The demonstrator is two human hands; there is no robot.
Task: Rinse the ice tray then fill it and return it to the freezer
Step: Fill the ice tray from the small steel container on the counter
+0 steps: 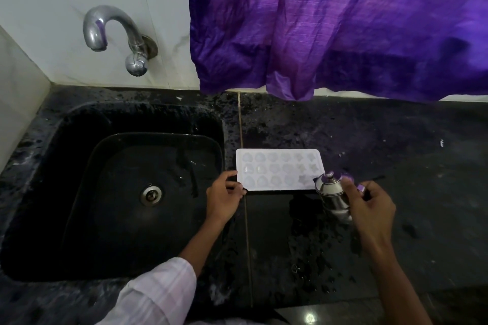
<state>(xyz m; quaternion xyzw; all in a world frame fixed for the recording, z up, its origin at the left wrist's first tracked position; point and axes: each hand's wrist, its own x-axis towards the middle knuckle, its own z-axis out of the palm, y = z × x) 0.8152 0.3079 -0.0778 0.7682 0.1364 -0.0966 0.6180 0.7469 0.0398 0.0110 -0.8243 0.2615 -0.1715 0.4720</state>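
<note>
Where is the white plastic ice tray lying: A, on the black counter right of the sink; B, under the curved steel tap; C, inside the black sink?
A: the white plastic ice tray lies flat on the black stone counter, just right of the black sink.

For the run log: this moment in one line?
left hand: grips ice tray edge | right hand: holds steel spouted pot at tray

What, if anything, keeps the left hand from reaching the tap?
Probably yes, it can reach. Only the sink lies between the left hand and the tap, though it holds the ice tray.
</note>
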